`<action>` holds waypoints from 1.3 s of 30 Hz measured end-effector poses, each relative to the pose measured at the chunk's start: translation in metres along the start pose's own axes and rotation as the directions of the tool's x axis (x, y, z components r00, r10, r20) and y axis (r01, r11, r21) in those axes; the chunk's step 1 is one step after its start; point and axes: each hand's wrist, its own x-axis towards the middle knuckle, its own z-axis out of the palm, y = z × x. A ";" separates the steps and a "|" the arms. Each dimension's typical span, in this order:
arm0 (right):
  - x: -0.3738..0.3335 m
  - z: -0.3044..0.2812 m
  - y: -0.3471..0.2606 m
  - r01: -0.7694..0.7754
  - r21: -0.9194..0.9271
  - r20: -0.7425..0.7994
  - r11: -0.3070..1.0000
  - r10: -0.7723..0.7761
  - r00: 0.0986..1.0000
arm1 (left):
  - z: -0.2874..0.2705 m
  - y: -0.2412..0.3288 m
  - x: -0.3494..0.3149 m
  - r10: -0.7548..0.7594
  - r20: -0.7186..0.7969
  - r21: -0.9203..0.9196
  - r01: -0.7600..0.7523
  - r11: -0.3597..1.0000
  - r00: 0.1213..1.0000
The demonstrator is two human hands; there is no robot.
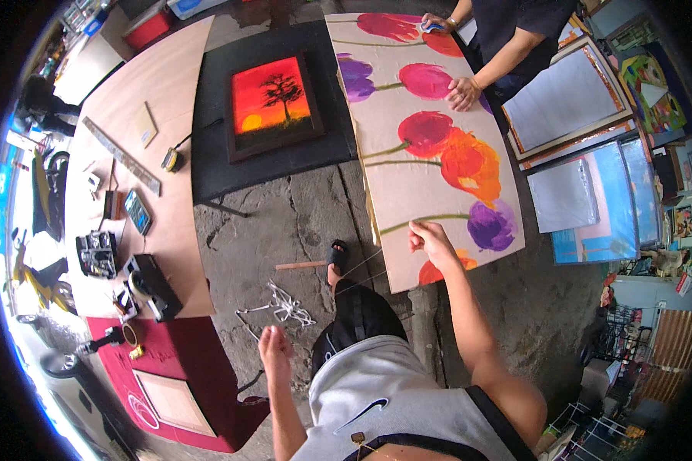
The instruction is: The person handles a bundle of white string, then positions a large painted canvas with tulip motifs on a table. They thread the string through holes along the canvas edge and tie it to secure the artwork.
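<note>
My left hand [275,357] is closed above the floor, fingertips pressed together. A white string [288,306] lies in a loose tangle on the concrete, and one strand runs toward that hand. Farther up and to the right, my right hand [432,247] pinches a thin strand that slants down across my lap; it is too fine to follow all the way. Beneath the right hand is the near end of a long canvas [396,180] painted with red, pink, orange and purple tulips. Against its far right side, another person's hand [463,94] rests, while that person's other hand holds a small object.
A wooden-topped table [177,100] at left carries a metal ruler [121,154], a phone [138,211], a tape measure [171,160] and a tool tray [97,255]. A framed sunset painting [273,107] lies on a black table. Frames [565,100] lean at right.
</note>
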 end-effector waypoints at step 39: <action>0.368 -0.107 -0.129 -0.248 -0.959 -0.278 0.135 -0.602 0.748 | 0.508 0.251 0.676 0.339 0.712 0.702 -0.619 -0.352 0.615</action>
